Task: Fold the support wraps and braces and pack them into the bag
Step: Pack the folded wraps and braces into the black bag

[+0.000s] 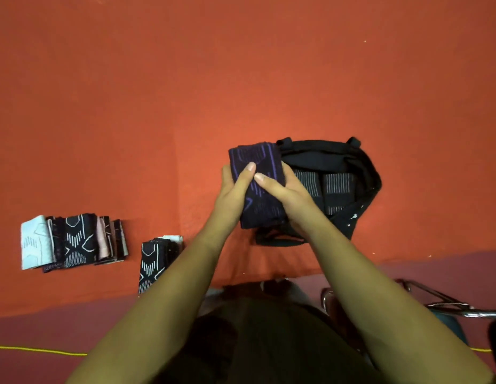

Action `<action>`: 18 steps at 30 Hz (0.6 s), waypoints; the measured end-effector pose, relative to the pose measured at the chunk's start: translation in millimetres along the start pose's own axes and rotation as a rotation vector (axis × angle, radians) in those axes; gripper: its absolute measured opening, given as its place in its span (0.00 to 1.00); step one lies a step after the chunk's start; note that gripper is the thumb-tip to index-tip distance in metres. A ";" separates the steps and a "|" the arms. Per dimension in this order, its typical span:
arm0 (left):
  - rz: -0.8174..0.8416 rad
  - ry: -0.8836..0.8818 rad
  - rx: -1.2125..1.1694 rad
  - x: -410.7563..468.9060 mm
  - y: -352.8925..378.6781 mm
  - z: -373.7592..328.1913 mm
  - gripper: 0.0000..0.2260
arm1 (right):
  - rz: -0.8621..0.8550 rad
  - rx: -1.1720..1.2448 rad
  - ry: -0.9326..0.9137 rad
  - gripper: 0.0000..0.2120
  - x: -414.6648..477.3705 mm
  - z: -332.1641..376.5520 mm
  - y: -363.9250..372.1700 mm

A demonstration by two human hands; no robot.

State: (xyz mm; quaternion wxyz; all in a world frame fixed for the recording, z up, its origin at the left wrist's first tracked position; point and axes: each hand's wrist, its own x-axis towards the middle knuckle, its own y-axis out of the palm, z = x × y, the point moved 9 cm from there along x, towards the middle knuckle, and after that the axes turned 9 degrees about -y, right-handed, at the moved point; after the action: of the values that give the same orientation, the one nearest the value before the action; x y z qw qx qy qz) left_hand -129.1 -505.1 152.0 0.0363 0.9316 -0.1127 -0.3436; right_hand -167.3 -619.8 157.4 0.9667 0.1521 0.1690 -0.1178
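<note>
Watching the feed from my desk, I had the left hand (233,189) and the right hand (285,195) clasping one folded black fabric wrap with purple lines (257,162) from either side, fingers curled round its edges and thumbs laid on top, nearly meeting. The wrap hung just left of the soft black cloth bag (363,167), which stood open on the orange table top (185,79), and it was not yet over the mouth. My worry was the limp near rim: it sagged inward, and a wrap brought across low could catch it, fold the wall in and close off the gap. Loosening either hand early would probably let the springy fold open. Pushing it down hard could knock over the black folded wraps with pale stripes (338,189) already inside. By my count: one wrap in hand, two showing in the bag, one bag, and two heaps waiting to the left, a fanned stack of white, black and pink wraps (72,241) and a smaller black-and-white stack (155,259). I could not count their layers reliably.
</note>
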 end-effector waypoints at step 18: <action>-0.342 -0.161 0.522 105.6 9.2 75.4 0.32 | -0.218 0.055 0.238 0.25 57.2 -95.4 -176.9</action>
State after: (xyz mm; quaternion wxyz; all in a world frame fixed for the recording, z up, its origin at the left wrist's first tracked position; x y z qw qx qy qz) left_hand -101.7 -538.1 29.2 -0.2713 0.8848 -0.0416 -0.3766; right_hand -192.1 -761.8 6.2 0.9168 0.1720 0.2946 -0.2076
